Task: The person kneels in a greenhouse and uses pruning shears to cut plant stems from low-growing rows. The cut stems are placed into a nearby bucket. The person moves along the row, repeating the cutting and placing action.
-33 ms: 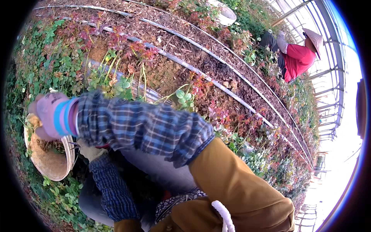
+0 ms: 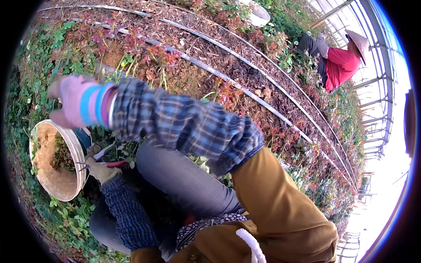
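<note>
My right hand [image 2: 79, 101], in a pink glove with blue bands, is raised just above a white bucket [image 2: 79, 179]; its thumb and fingers are apart, slightly blurred. Inside the bucket lie leafy clippings [image 2: 63, 155] and pale debris. Beside the rim, my left hand [image 2: 103, 172], in a cream glove, grips pruning shears with a red handle [image 2: 115, 164], their tool ends partly among leaves. My bent grey-trousered leg [image 2: 184, 184] is below my right forearm.
Leafy plants [image 2: 57, 57] surround me. Several long hoses [image 2: 201, 63] cross mulched soil. Another white bucket [image 2: 256, 15] stands at the top. A person [image 2: 337, 63] in a red top and conical hat crouches at upper right under the greenhouse frame [image 2: 381, 52].
My right hand has moved up and rightward from inside the bucket's rim, uncovering more of the bucket, its clippings and the shears in my left hand.
</note>
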Motion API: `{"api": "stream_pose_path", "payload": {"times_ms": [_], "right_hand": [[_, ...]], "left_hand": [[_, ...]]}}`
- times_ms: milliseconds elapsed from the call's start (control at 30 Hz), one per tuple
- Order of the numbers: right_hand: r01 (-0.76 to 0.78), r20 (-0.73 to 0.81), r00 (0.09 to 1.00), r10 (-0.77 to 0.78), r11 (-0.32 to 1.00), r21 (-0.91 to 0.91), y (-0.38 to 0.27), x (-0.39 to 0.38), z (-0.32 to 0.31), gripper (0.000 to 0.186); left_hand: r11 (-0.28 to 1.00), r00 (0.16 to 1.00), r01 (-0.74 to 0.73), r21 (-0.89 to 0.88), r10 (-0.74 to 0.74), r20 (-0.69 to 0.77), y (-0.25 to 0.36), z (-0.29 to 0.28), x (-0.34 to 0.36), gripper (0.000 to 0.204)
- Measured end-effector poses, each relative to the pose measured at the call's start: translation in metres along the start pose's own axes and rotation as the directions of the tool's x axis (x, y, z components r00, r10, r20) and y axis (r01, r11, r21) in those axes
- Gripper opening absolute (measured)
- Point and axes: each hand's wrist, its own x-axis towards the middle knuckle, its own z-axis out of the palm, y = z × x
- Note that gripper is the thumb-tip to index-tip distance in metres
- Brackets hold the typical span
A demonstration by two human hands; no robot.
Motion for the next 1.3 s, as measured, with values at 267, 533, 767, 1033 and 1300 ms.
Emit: {"api": "stream_pose_path", "payload": {"times_ms": [267, 533, 767, 1033, 1300], "right_hand": [[-0.505, -0.690, 0.688, 0.224, 0.830, -0.235, 0.067, -0.339, -0.284, 0.052], [-0.953, -0.945, 0.131, 0.300, 0.300, -0.038, 0.109, -0.680, -0.316, 0.058], [-0.986, -0.937, -0.122, 0.326, 0.072, 0.153, 0.118, -0.825, -0.273, 0.062], [-0.976, -0.961, -0.108, 0.253, 0.157, 0.151, 0.108, -0.832, -0.258, 0.068], [-0.523, -0.907, 0.403, -0.120, 0.784, -0.336, 0.034, -0.561, -0.288, 0.074]], "left_hand": [[0.873, 0.896, -0.441, 0.208, 0.442, 0.043, 0.090, 0.085, -0.122, 0.029], [0.921, 0.808, -0.378, 0.094, 0.279, 0.518, 0.067, 0.134, -0.170, 0.025], [0.911, 0.771, -0.381, 0.159, 0.218, 0.598, 0.032, 0.174, -0.210, 0.032], [0.997, 0.562, -0.075, -0.037, 0.073, 0.824, 0.022, 0.217, -0.251, 0.034], [0.974, 0.467, 0.100, 0.202, -0.226, 0.855, -0.027, 0.220, -0.346, 0.032]]}}
